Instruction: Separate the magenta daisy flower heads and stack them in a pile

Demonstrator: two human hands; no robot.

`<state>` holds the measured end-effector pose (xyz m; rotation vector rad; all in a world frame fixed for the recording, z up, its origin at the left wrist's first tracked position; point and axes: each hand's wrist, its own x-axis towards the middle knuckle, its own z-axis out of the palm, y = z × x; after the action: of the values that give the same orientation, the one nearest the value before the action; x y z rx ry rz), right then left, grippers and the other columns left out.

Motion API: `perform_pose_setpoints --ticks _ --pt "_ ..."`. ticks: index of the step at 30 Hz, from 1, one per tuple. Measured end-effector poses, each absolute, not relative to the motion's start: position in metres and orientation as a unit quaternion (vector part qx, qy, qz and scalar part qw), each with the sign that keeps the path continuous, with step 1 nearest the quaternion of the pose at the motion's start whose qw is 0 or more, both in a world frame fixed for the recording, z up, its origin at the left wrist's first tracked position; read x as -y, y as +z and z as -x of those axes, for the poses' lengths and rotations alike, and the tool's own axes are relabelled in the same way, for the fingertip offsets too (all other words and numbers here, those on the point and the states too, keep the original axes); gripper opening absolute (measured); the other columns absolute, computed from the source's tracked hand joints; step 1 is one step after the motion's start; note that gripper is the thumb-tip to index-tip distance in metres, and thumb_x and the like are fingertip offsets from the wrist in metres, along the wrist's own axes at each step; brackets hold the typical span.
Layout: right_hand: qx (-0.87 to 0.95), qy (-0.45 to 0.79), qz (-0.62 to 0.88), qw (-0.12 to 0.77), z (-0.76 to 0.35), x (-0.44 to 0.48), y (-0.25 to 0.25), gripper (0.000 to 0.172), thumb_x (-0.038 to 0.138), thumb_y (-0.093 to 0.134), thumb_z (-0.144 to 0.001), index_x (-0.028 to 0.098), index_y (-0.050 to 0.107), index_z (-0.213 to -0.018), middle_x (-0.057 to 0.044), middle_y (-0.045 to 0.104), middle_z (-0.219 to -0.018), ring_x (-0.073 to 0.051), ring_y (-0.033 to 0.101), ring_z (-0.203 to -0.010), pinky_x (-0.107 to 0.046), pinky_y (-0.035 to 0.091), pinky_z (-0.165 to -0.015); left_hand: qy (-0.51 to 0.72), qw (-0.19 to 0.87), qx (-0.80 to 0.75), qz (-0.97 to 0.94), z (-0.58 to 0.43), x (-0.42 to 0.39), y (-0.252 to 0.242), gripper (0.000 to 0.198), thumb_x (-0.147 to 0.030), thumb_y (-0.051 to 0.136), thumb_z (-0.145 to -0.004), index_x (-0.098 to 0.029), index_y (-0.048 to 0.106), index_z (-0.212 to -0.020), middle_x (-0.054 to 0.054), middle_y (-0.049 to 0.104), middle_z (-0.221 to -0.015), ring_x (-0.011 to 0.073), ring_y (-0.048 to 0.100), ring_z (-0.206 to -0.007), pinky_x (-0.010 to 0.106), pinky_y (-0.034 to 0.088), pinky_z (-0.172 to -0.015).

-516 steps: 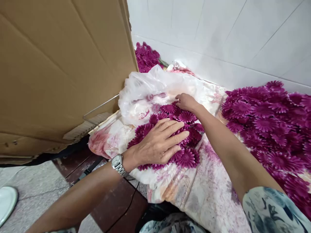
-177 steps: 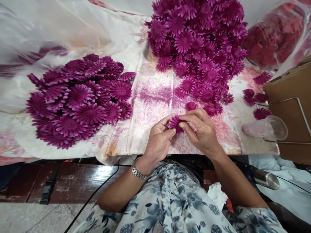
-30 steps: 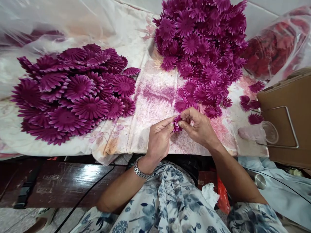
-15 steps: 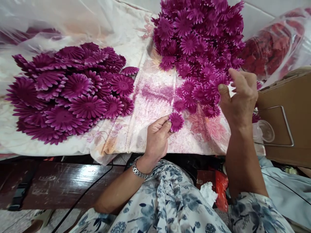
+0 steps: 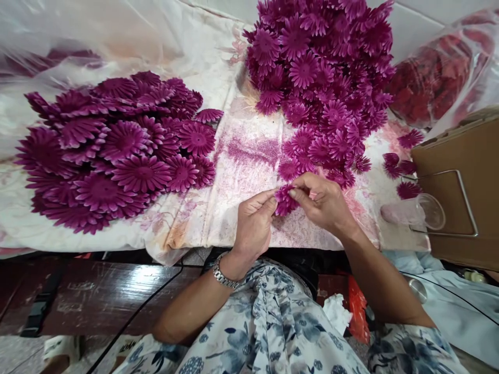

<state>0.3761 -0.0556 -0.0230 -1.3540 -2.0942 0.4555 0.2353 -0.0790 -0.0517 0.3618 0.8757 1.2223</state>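
A small purple artificial flower head (image 5: 285,201) is held just above the front part of the cloth-covered table. My left hand (image 5: 253,221) pinches its left side between thumb and fingers. On the other side, my right hand (image 5: 323,201) has its thumb and fingertips closed at the flower's upper right edge. The fingers partly hide the petals. Right behind my hands rises a tall pile of small purple flower heads (image 5: 304,70). To the left lies a broad heap of larger purple flower heads (image 5: 125,140).
Purple specks (image 5: 253,150) are scattered over the patterned tablecloth (image 5: 226,208). At the right are a clear plastic cup (image 5: 413,212) lying on its side, a cardboard box (image 5: 468,156) with a wire handle, and a clear bag of red petals (image 5: 436,78). Several loose flower heads (image 5: 393,163) lie near the box.
My right hand has come down and left from the right side of the tall pile to the flower head in my left hand. My left hand has hardly moved.
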Motion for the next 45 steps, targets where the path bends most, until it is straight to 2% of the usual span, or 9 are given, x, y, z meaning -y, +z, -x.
perform_pose_setpoints --ticks 4,8,12,15,20,26,32,41,45 --pt "0.714 0.009 0.592 0.372 -0.407 0.032 -0.002 0.009 0.018 0.052 -0.084 0.019 0.060 -0.080 -0.003 0.063 -0.075 -0.015 0.057 -0.067 -0.031 0.047 -0.061 0.552 0.718 -0.392 -0.163 -0.235 0.079 -0.051 0.015 -0.023 0.075 -0.057 -0.016 0.074 -0.071 0.000 0.064 -0.058 0.0074 0.050 -0.052 0.021 0.043 -0.055" --pt "0.705 -0.159 0.611 0.322 -0.417 0.022 0.013 0.016 0.025 0.060 -0.081 0.019 0.062 -0.096 -0.012 0.063 -0.091 -0.021 0.056 -0.081 -0.039 0.046 -0.072 0.552 0.723 -0.379 -0.170 -0.234 0.079 -0.051 0.014 -0.025 0.073 -0.062 -0.017 0.074 -0.073 0.001 0.066 -0.064 0.0083 0.053 -0.056 0.022 0.044 -0.057" --pt "0.833 0.047 0.483 0.265 -0.385 0.044 -0.005 0.007 0.025 0.062 -0.081 0.020 0.058 -0.079 -0.004 0.060 -0.075 -0.014 0.054 -0.068 -0.028 0.045 -0.060 0.545 0.724 -0.383 -0.182 -0.233 0.079 -0.052 0.016 -0.026 0.072 -0.066 -0.016 0.074 -0.077 0.000 0.064 -0.063 0.0061 0.049 -0.056 0.019 0.041 -0.056" --pt "0.847 0.120 0.451 0.255 -0.366 0.056 -0.024 0.016 0.022 0.062 -0.081 0.019 0.051 -0.070 0.001 0.053 -0.066 -0.011 0.049 -0.062 -0.025 0.040 -0.056 0.539 0.720 -0.401 -0.172 -0.234 0.079 -0.052 0.019 -0.027 0.074 -0.063 -0.015 0.074 -0.079 -0.001 0.060 -0.057 0.0060 0.046 -0.053 0.019 0.039 -0.053" --pt "0.843 0.104 0.454 0.269 -0.367 0.057 -0.030 0.015 0.015 0.052 -0.085 0.019 0.049 -0.071 0.001 0.050 -0.064 -0.011 0.046 -0.061 -0.024 0.037 -0.057 0.537 0.725 -0.404 -0.148 -0.234 0.078 -0.052 0.024 -0.023 0.076 -0.055 -0.014 0.074 -0.078 -0.001 0.062 -0.057 0.0070 0.048 -0.054 0.020 0.040 -0.054" --pt "0.793 -0.005 0.508 0.336 -0.385 0.044 -0.009 0.016 0.012 0.051 -0.083 0.019 0.048 -0.069 0.000 0.050 -0.065 -0.011 0.047 -0.060 -0.025 0.037 -0.055 0.546 0.725 -0.390 -0.153 -0.234 0.079 -0.052 0.015 -0.021 0.073 -0.059 -0.015 0.074 -0.072 0.001 0.065 -0.060 0.0075 0.051 -0.055 0.020 0.041 -0.055" --pt "0.838 0.107 0.480 0.237 -0.377 0.051 -0.019 0.014 0.027 0.061 -0.081 0.019 0.051 -0.075 0.000 0.055 -0.071 -0.013 0.050 -0.067 -0.026 0.040 -0.061 0.552 0.725 -0.379 -0.162 -0.235 0.079 -0.053 0.018 -0.024 0.072 -0.063 -0.016 0.075 -0.079 0.003 0.069 -0.069 0.0084 0.055 -0.060 0.021 0.043 -0.058" --pt "0.834 0.094 0.479 0.259 -0.375 0.056 -0.027 0.021 0.016 0.049 -0.086 0.018 0.050 -0.066 0.001 0.049 -0.059 -0.010 0.046 -0.056 -0.025 0.036 -0.053 0.562 0.708 -0.398 -0.155 -0.237 0.080 -0.051 0.016 -0.020 0.075 -0.055 -0.015 0.074 -0.070 0.000 0.065 -0.056 0.0060 0.050 -0.051 0.019 0.041 -0.053" --pt "0.770 0.046 0.550 0.320 -0.401 0.037 -0.008 0.011 0.019 0.049 -0.088 0.020 0.059 -0.084 -0.003 0.059 -0.075 -0.013 0.054 -0.066 -0.028 0.042 -0.058 0.557 0.714 -0.397 -0.149 -0.236 0.079 -0.052 0.017 -0.023 0.075 -0.056 -0.016 0.074 -0.071 0.002 0.068 -0.062 0.0081 0.054 -0.054 0.021 0.045 -0.055"
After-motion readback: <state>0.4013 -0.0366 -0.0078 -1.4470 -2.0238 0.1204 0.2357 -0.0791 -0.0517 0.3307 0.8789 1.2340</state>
